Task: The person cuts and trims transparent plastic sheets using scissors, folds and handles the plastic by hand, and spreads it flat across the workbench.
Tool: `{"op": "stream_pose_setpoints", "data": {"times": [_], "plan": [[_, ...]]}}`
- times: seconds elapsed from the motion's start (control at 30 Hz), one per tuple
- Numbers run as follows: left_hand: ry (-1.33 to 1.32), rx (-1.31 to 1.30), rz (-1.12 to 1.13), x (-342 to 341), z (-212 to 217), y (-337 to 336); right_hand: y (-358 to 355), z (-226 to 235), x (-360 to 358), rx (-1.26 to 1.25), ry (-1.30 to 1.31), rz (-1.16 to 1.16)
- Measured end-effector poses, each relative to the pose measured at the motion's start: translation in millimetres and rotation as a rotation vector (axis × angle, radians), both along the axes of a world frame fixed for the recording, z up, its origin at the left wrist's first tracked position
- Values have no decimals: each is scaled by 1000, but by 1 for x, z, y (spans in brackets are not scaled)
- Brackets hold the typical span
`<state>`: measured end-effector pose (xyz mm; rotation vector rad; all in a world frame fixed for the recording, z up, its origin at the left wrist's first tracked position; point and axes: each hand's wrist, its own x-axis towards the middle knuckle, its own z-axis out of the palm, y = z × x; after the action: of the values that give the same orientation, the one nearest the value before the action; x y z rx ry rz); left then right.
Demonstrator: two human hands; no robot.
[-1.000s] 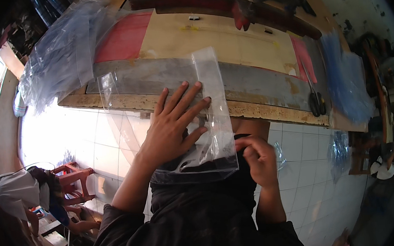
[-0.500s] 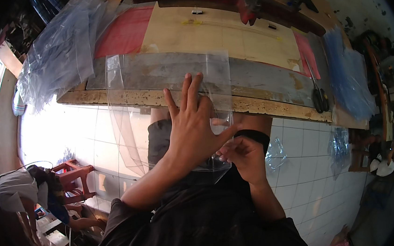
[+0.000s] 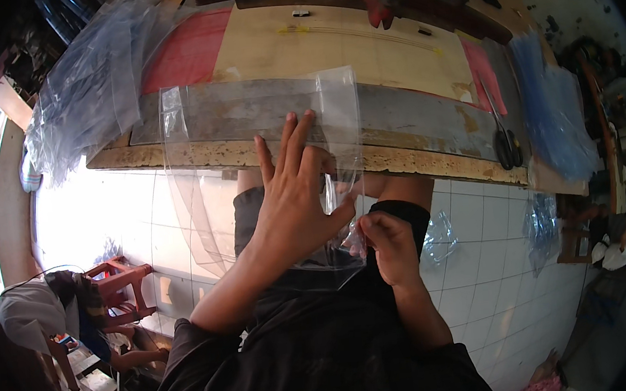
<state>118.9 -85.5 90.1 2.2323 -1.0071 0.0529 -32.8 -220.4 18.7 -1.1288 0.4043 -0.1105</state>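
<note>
While left hand [image 3: 294, 197] flattens, right hand [image 3: 388, 245] pinches glossy clear bag [image 3: 247, 119].

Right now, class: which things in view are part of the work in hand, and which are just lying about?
In hand:
left hand spread flat on the clear plastic bag
right hand pinching its lower edge

Lying about:
scissors
pile of clear bags
blue plastic sheets
red stool

Clear plastic bag [image 3: 199, 168]: hangs over the near edge of the workbench [image 3: 360, 50], upper part on the benchtop. Left hand [image 3: 295, 204]: flat upon the bag. Right hand [image 3: 388, 245]: just right of it, at the bag's lower right corner. Heap of plastic bags [image 3: 87, 81]: bench's left end. Scissors [image 3: 505, 141]: right, near edge. Stool [image 3: 116, 280]: floor, lower left.
</note>
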Motion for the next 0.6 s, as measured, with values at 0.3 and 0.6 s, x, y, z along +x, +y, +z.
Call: {"op": "stream_pose_setpoints", "data": {"times": [0.3,0.6], "plan": [[-17,16,-46,1,1,5,-7,7,28,-140,-49,-68],[51,-12,-101,1,9,8,7,20,22,-188,-132,-92]]}}
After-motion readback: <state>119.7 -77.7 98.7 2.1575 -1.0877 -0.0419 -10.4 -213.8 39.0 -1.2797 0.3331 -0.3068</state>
